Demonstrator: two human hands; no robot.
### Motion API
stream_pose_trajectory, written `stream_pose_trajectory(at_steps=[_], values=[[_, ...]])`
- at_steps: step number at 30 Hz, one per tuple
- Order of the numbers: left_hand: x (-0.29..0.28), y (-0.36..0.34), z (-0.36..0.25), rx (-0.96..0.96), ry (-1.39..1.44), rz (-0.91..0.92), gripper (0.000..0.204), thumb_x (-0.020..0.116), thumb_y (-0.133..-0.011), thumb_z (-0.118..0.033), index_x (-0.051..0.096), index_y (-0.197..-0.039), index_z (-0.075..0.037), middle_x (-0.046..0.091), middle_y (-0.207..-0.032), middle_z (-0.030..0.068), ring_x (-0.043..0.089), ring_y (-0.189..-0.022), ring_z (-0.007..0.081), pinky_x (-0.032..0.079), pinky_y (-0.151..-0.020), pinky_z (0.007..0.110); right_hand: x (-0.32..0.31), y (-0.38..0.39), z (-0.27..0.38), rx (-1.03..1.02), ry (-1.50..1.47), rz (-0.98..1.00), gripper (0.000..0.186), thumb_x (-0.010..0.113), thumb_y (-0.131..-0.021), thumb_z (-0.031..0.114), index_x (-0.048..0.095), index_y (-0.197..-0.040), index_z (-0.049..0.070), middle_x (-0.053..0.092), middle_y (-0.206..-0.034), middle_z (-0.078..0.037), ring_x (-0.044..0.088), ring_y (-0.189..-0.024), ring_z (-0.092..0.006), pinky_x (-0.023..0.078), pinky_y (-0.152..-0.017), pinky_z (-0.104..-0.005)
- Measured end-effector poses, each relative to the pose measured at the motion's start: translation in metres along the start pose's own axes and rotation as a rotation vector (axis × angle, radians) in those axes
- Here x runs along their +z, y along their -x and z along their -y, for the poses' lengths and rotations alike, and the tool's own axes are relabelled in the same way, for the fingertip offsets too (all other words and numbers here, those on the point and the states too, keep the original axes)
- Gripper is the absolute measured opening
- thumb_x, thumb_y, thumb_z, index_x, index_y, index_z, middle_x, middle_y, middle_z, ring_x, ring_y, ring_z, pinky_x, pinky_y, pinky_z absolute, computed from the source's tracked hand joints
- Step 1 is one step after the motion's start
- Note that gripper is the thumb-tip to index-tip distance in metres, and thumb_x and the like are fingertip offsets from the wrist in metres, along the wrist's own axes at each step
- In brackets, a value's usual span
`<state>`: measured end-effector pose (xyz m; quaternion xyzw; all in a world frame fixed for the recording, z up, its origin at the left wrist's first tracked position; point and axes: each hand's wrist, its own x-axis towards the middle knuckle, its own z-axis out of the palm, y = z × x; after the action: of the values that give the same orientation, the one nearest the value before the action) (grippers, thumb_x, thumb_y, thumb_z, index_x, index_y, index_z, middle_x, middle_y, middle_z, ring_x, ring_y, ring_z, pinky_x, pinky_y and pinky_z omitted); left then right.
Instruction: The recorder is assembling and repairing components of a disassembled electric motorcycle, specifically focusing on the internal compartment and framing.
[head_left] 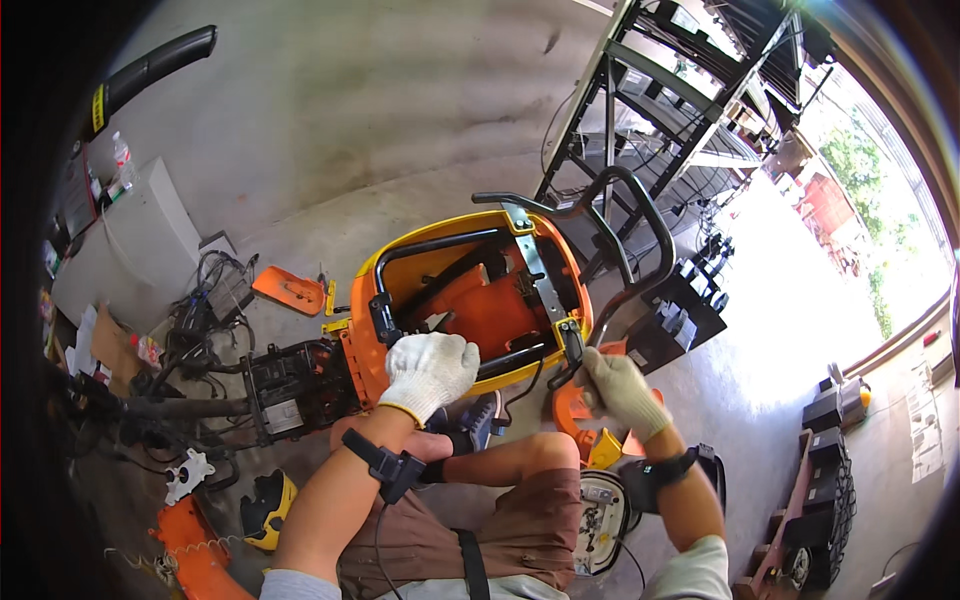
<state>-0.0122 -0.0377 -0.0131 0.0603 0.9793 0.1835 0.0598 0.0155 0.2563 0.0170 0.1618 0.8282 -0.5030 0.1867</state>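
Note:
The orange and yellow body of a partly stripped scooter (372, 340) lies in front of me, its open middle framed by a black tube (440, 240). My left hand (432, 368), in a white knitted glove, is closed at the body's near edge; whatever it grips is hidden. A small silvery metal piece (437, 322) shows just beyond it. My right hand (622, 385), also gloved, has its fingers pinched together by the near right corner. Beside those fingers are a yellow bracket (568, 328) and a short black part (572, 350). I cannot see what they hold.
A bent black rack bar (665, 235) rises at the right rear. A loose orange panel (290, 290) lies left, near tangled cables (215, 280). More orange parts (195, 545) are on the floor. Metal shelving (610, 110) stands behind; a thin black cable (520, 395) hangs between my hands.

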Motion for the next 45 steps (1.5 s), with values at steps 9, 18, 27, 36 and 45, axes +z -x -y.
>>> stream_pose_trajectory(at_steps=[9, 18, 27, 36, 45], values=[[-0.001, 0.001, -0.001, -0.007, 0.012, 0.009, 0.052, 0.046, -0.103, -0.044, 0.082, -0.094, -0.007, 0.078, -0.094, 0.0205, 0.077, -0.089, 0.0426, 0.06, -0.086, 0.054, 0.074, -0.002, 0.005, -0.103, -0.9, 0.311, 0.032, 0.054, -0.114, 0.028, 0.061, -0.133, 0.003, 0.076, -0.113, -0.012, 0.074, -0.091, -0.0246, 0.059, -0.073, -0.0341], [-0.001, 0.002, 0.0, 0.007, 0.031, -0.021, 0.05, 0.048, -0.101, -0.043, 0.081, -0.093, -0.006, 0.078, -0.094, 0.0213, 0.077, -0.089, 0.0429, 0.06, -0.086, 0.055, 0.002, 0.0, -0.015, -0.327, -0.167, -0.159, 0.035, 0.056, -0.114, 0.027, 0.07, -0.128, -0.001, 0.065, -0.083, 0.001, 0.059, -0.071, -0.01, 0.049, -0.067, -0.0273], [0.002, 0.002, 0.001, 0.013, 0.031, -0.05, 0.048, 0.051, -0.102, -0.043, 0.082, -0.093, -0.007, 0.078, -0.092, 0.0205, 0.077, -0.089, 0.0421, 0.061, -0.085, 0.054, -0.036, -0.031, 0.007, -0.172, 0.503, -0.243, 0.059, 0.066, -0.098, 0.059, 0.083, -0.091, 0.003, 0.076, -0.079, -0.009, 0.071, -0.077, -0.02, 0.056, -0.077, -0.0365], [0.003, 0.002, 0.002, 0.029, 0.025, -0.056, 0.048, 0.05, -0.102, -0.043, 0.082, -0.094, -0.007, 0.078, -0.092, 0.0215, 0.077, -0.089, 0.0424, 0.06, -0.084, 0.055, -0.05, -0.039, 0.048, -0.093, 0.618, -0.183, 0.065, 0.074, -0.092, 0.066, 0.083, -0.086, 0.002, 0.075, -0.073, -0.012, 0.073, -0.073, -0.0246, 0.057, -0.074, -0.0404], [0.002, 0.002, 0.001, 0.015, 0.026, -0.029, 0.05, 0.048, -0.102, -0.043, 0.082, -0.093, -0.007, 0.078, -0.093, 0.0212, 0.077, -0.09, 0.0424, 0.06, -0.085, 0.054, -0.037, -0.041, 0.026, -0.068, 0.535, -0.165, 0.068, 0.073, -0.094, 0.066, 0.079, -0.089, -0.001, 0.076, -0.076, -0.014, 0.075, -0.068, -0.0262, 0.058, -0.073, -0.0414]])
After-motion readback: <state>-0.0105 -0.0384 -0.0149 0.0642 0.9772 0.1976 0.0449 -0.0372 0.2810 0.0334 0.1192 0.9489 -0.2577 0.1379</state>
